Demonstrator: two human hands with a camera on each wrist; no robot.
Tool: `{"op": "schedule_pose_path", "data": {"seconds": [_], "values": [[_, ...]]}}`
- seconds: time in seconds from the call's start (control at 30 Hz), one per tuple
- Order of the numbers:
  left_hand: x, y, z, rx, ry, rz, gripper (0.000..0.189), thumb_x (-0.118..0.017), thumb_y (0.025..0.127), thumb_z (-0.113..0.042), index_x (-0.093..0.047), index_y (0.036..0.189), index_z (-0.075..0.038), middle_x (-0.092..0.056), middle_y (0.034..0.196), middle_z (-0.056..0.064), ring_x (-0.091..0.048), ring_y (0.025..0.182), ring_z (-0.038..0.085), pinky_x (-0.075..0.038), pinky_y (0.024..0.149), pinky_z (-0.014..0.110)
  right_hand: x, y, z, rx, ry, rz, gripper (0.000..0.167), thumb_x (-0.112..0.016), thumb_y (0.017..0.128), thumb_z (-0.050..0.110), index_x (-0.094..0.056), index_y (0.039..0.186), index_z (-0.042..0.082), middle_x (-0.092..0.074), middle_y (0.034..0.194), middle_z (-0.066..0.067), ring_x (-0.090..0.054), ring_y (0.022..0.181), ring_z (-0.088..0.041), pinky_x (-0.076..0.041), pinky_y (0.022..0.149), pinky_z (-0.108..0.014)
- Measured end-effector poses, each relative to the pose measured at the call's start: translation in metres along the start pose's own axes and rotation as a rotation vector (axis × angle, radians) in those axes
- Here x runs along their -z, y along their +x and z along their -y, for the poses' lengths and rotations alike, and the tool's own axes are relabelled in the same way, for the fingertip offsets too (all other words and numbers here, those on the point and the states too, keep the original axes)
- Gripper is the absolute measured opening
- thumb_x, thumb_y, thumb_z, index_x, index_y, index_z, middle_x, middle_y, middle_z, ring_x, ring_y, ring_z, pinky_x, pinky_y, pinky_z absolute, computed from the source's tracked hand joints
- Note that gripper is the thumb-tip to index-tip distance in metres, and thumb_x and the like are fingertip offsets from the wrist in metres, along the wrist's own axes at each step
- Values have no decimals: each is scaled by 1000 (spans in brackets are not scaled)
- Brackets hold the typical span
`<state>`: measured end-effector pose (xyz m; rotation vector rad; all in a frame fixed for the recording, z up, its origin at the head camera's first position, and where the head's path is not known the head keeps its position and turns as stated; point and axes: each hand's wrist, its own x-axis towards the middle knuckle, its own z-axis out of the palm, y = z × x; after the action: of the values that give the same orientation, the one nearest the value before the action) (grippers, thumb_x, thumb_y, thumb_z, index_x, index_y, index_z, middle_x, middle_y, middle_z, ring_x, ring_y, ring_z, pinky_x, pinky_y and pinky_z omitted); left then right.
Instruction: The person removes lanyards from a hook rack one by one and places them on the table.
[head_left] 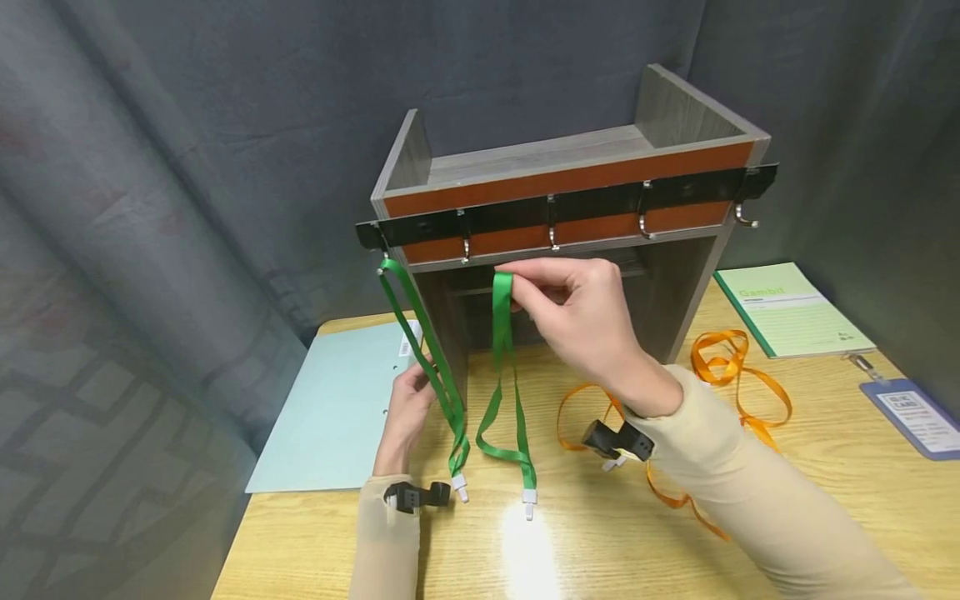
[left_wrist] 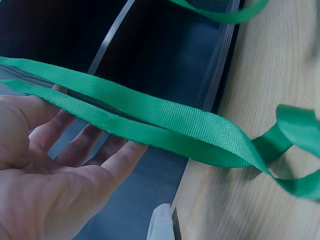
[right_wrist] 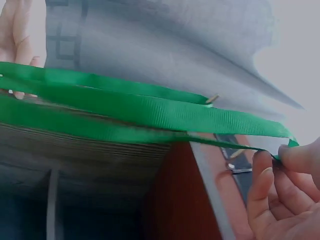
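A green lanyard (head_left: 502, 312) hangs from my right hand (head_left: 588, 312), which pinches the top of its loop between thumb and fingertips, just below the hook rail (head_left: 510, 212). Its white clip (head_left: 529, 500) dangles low, over the table. Another green lanyard (head_left: 441, 371) hangs from the leftmost hook (head_left: 384, 258). Beside that strap is my left hand (head_left: 408, 408), fingers loosely extended; in the left wrist view the fingertips lie at the green strap (left_wrist: 150, 112), without curling round it. In the right wrist view, the pinched end (right_wrist: 280, 131) sits near the rail.
A grey wooden shelf unit (head_left: 690, 283) bears the rail with several metal hooks. Orange lanyards (head_left: 720, 358) lie on the table at right, near a green notebook (head_left: 795, 308) and a blue badge holder (head_left: 915, 417). A pale blue folder (head_left: 330, 408) lies at left.
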<state>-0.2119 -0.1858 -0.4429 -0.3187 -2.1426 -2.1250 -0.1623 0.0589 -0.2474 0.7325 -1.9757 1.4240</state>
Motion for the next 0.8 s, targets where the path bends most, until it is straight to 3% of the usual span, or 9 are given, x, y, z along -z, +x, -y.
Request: {"op": "schedule_pose_path", "data": {"seconds": [0.1,0.33,0.57,0.8], "values": [[0,0,0,-4,-8,4,31,-62,92,-6,-62,123,0,-61,119,16,-55,107,31,-49,86,37,6,1,3,20,-13,-7,15,-65,89,3,-76,99,7,-71,81,4,-55,51,-8,-39,44,-20],[1,-1,-4,34,-33,9,32,-61,92,-6,-60,124,3,-59,122,18,-54,109,31,-47,88,36,19,8,15,67,36,-42,14,-66,87,-2,-75,97,1,-71,80,2,-59,54,-13,-42,45,-20],[-3,-6,-23,30,-11,25,32,-59,93,1,-57,124,8,-58,123,20,-54,111,28,-47,88,33,30,11,33,76,88,-63,15,-65,86,-6,-75,95,-1,-72,82,-1,-60,54,-15,-45,46,-22],[0,0,-3,12,-31,17,32,-62,92,-5,-60,123,3,-59,122,17,-53,112,29,-48,88,35,36,14,43,88,127,-69,12,-66,86,-5,-74,94,-3,-72,82,-4,-61,54,-16,-50,49,-28]]}}
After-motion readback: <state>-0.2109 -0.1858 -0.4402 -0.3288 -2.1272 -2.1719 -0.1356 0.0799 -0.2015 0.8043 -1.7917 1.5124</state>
